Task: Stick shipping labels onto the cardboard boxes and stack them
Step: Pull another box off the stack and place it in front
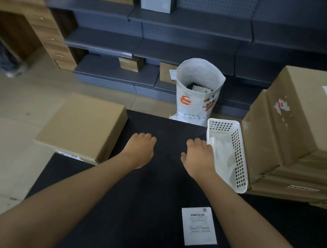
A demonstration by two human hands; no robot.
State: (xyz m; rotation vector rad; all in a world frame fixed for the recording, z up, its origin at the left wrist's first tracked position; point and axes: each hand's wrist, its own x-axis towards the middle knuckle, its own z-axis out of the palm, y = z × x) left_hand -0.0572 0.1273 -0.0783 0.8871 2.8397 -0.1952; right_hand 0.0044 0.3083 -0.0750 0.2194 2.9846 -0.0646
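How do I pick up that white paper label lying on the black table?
The label lies flat on the black table, so nothing sticks up to grab. It's probably best to come from the near right with the right hand, since that arm is beside it. Lift one near corner with a fingertip, then pinch that corner between thumb and finger.

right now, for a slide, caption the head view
Both hands, left and right, hover empty over the black table, label near, boxes stacked right.

left grip (139, 149): fingers curled, empty | right grip (197, 157): same
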